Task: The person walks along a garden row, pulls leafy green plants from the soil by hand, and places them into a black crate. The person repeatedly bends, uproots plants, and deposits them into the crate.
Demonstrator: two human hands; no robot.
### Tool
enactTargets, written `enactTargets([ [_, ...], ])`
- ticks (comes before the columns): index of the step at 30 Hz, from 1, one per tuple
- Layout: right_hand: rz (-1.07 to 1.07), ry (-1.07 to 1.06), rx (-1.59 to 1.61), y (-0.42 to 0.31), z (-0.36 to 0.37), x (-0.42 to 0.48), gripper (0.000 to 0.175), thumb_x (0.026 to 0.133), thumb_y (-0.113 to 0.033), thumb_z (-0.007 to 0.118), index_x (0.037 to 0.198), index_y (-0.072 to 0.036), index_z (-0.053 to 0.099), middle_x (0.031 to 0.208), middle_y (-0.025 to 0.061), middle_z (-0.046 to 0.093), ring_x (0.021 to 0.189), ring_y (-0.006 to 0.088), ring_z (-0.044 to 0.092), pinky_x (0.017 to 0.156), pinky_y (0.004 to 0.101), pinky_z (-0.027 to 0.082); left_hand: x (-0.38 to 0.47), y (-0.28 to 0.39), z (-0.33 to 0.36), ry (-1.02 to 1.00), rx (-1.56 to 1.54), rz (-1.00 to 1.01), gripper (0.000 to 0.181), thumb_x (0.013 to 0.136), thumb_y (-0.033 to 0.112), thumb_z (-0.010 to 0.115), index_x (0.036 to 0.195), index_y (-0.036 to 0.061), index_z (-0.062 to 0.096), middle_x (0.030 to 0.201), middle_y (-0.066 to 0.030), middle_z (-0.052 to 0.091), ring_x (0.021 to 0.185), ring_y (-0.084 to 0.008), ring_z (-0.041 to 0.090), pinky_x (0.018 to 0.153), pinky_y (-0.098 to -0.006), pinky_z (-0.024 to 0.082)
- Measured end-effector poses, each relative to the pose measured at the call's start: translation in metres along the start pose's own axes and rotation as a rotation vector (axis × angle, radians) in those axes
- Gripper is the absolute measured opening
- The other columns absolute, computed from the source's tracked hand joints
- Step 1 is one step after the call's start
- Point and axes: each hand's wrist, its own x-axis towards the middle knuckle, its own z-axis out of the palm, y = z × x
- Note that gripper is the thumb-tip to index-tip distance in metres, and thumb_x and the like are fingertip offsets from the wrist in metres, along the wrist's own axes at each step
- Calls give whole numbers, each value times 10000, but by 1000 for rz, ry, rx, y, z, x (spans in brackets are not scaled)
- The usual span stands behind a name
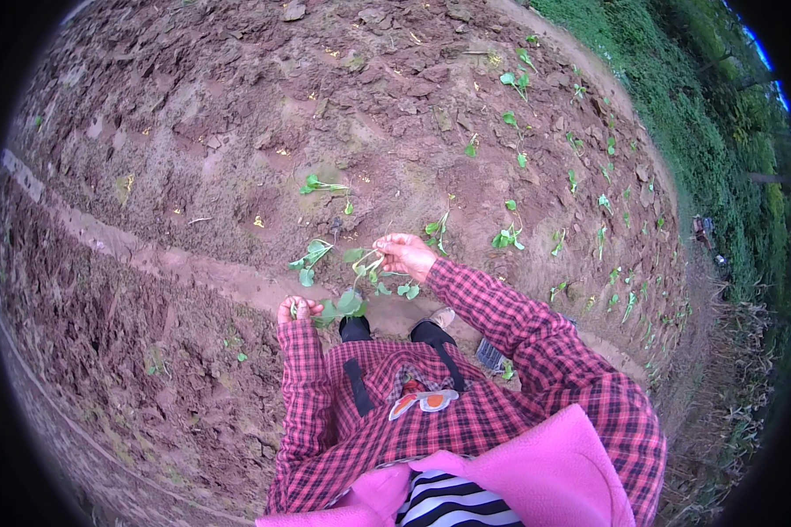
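Note:
My left hand (pixel 298 308), low and just left of my feet, is closed around the stems of leafy green seedlings (pixel 349 304). Farther forward and to the right, my right hand (pixel 405 255) pinches a seedling (pixel 364 265) between thumb and fingers; its leaves hang down to the left, over my feet. Where the leaves of the two hands overlap, I cannot tell which stem they belong to. A loose seedling (pixel 313 257) lies on the soil just left of my right hand. Another seedling (pixel 438 229) is on the ground just right of that hand.
Reddish, clumpy soil (pixel 237 125) spreads ahead, dotted with small yellow granules (pixel 258 222). Many seedlings (pixel 507 235) lie across the bed to the right. A smooth furrow (pixel 165 263) runs past my feet. A dark crate (pixel 491 356) stands by my right leg; green vegetation (pixel 685 112) borders the field.

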Motion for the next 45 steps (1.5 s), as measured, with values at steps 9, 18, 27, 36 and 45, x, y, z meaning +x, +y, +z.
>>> enactTargets([
  [9,-391,424,261,-140,-38,108,179,840,-146,525,911,16,497,764,74,566,653,148,575,558,260,510,11,-15,-8,-202,-101,68,273,843,137,519,1085,76,409,832,-74,560,704,-204,583,640,-306,496],
  [18,-402,-251,-484,4,45,1,231,853,-175,523,1018,-13,534,900,31,584,843,106,538,763,259,441,8,-21,39,-211,-31,-18,368,856,153,498,1207,90,409,1029,-40,521,885,-152,534,722,-276,467],
  [27,-283,-287,-262,66,40,-27,196,842,-120,530,1005,-12,552,919,12,579,837,88,518,773,253,421,13,-45,41,-586,-108,-289,423,878,266,471,1223,32,397,1064,-75,521,892,-155,528,764,-260,436],
  [36,-108,179,-131,-12,-77,-25,130,837,-188,529,847,-70,584,735,-9,592,573,58,516,501,208,432,7,-32,25,-398,87,-344,414,835,339,521,1175,120,439,1051,-78,535,937,-206,536,747,-336,463],
  [45,-580,1226,-949,-222,-190,-3,312,743,-282,545,916,-25,579,931,179,587,909,307,555,785,392,439,-8,-10,45,-347,151,-241,313,855,246,505,1134,109,465,1024,-97,546,874,-213,570,723,-331,488],
])
